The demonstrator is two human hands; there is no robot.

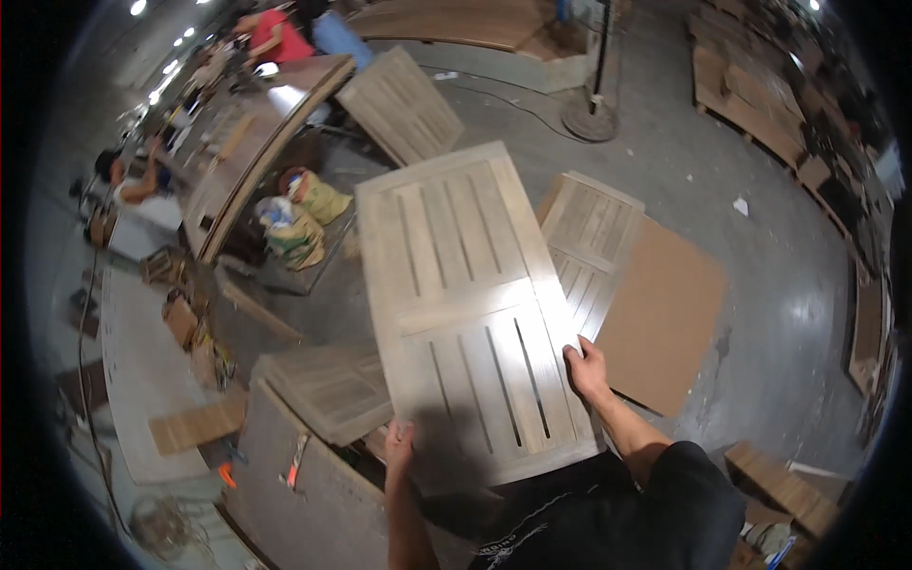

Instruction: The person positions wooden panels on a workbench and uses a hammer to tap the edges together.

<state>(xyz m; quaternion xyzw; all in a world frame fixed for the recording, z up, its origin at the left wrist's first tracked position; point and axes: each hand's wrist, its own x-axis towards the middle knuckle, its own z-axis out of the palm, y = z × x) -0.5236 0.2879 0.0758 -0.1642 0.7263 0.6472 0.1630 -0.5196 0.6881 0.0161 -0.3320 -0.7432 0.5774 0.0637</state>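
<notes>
A pale grey-brown wooden slatted panel (463, 299) is held up in front of my body, tilted, with two sets of narrow slots and a bright glare on its right side. My left hand (400, 443) grips its lower left edge, the thumb on the face. Higher up, my right hand (587, 369) clasps the right edge, with its thumb on the front and the other fingers mostly hidden. Below and left, a similar wooden panel (332, 385) lies near the workbench (313, 503), where a hammer (295, 463) rests.
To the right, more slatted panels (594, 228) lie by a cardboard sheet (665, 309) on the floor. Another panel (404, 106) leans near a long table (275, 133). Stuffed sacks (296, 233) stand below it. A round-based stand (590, 120) is farther off. People (275, 38) work at the far left.
</notes>
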